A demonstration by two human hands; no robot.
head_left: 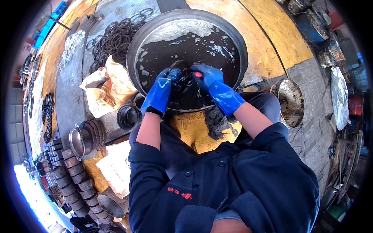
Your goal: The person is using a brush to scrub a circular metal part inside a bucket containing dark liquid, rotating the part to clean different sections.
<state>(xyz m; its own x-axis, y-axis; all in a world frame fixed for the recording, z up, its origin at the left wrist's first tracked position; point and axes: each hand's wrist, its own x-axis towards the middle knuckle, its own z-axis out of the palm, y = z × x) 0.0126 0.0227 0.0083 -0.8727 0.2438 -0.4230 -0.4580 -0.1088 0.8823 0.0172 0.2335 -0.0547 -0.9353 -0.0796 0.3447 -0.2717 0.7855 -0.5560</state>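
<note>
basin (134,50) of black, foamy liquid sits dead centre — left hand (165,83) in a blue glove curls round a dark ring (178,64) at the near rim, right hand (208,75) pinches a small red-tipped tool (197,74) against it, both low over the basin so drips fall back in.

Can't make out what my left hand (165,83) and right hand (208,77) grip: dark part (182,83) half sunk in black liquid. Basin (134,46) bottom hidden.
</note>
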